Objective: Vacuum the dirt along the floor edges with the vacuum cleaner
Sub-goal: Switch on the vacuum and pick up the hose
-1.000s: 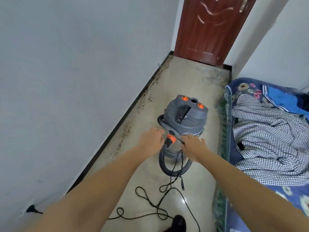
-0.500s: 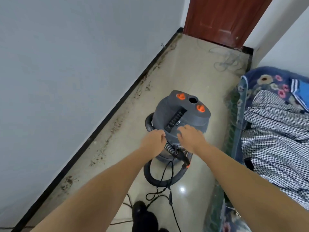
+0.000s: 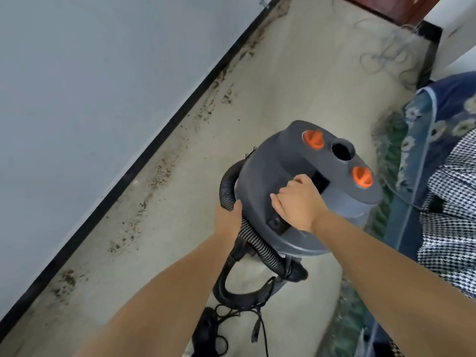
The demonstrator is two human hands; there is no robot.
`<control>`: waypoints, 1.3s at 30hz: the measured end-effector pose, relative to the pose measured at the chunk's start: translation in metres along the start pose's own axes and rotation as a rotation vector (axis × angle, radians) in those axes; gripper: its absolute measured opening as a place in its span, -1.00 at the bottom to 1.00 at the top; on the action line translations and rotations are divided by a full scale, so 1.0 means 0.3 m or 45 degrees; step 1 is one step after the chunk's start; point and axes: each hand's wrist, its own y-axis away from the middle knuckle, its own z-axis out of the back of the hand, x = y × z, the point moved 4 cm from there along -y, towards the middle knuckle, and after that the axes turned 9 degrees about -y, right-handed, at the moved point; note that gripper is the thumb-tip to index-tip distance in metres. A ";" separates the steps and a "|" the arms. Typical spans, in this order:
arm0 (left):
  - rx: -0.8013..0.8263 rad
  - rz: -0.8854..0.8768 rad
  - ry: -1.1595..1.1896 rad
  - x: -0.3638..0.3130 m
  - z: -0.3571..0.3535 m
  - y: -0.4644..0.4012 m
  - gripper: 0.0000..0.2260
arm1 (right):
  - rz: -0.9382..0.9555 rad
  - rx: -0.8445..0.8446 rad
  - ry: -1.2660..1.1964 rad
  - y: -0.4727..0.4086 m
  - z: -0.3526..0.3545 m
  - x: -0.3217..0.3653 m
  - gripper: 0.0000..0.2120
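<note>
Narrow strip of pale floor (image 3: pixel 270 81), wall (image 3: pixel 90 73) on my left with a black skirting line (image 3: pixel 154 136), bed (image 3: pixel 445 130) with a checked cloth (image 3: pixel 458 202) on my right. Dirt (image 3: pixel 161 173) lies in a dark broken trail along the floor edge, just out from the skirting, from near my left arm up toward the far door; none of it looks lifted yet, as far as I can judge. Vacuum cleaner (image 3: pixel 296 163), a grey canister with two orange knobs, stands mid-floor between dirt line and bed, closer to the bed. My right hand (image 3: pixel 298 202) is curled down on the canister's top at what seems to be the carry handle slot; fingers are tucked under, so I read it as gripping, likely to steady or shift the body while the hose comes free. My left hand (image 3: pixel 229 222) wraps the ribbed hose (image 3: pixel 253 238) where it loops round the canister's left side; thumb shows on top, the rest hidden behind. Hose runs on down into a black curved tube (image 3: pixel 226 284) near my feet, with the power cord (image 3: pixel 257 328) tangled loose on the floor there. Judgement: this is setup, not suction. Next I need the nozzle end in hand and the cord clear of my feet before working the edge.
</note>
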 end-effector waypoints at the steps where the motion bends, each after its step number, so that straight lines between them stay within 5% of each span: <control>1: 0.038 0.065 0.130 -0.004 -0.005 -0.021 -0.79 | 0.010 -0.012 0.029 -0.013 0.001 -0.002 -0.50; 6: 0.131 0.231 0.328 -0.056 -0.011 -0.091 -0.64 | -0.026 -0.061 -0.002 -0.061 0.004 -0.026 -0.48; 11: 0.160 0.142 0.301 -0.170 -0.005 -0.116 -0.86 | -0.100 -0.097 -0.063 -0.128 0.013 -0.060 -0.51; 17: 0.208 0.232 0.303 -0.235 0.046 -0.115 -0.81 | -0.152 -0.096 -0.105 -0.159 0.015 -0.105 -0.52; 24: 0.454 0.229 0.776 -0.270 0.155 -0.034 -0.66 | -0.107 -0.095 -0.117 -0.179 0.017 -0.134 -0.60; 31: 0.479 0.208 0.678 -0.213 0.153 0.206 -0.61 | 0.001 0.163 -0.017 -0.162 -0.001 -0.145 -0.60; 36: 0.322 0.143 0.911 -0.243 0.238 0.363 -0.57 | 0.039 0.233 -0.526 -0.148 0.055 -0.174 -0.78; 39: 0.251 0.083 0.893 -0.323 0.245 0.412 -0.62 | 0.071 0.222 -0.930 -0.135 0.138 -0.149 -0.41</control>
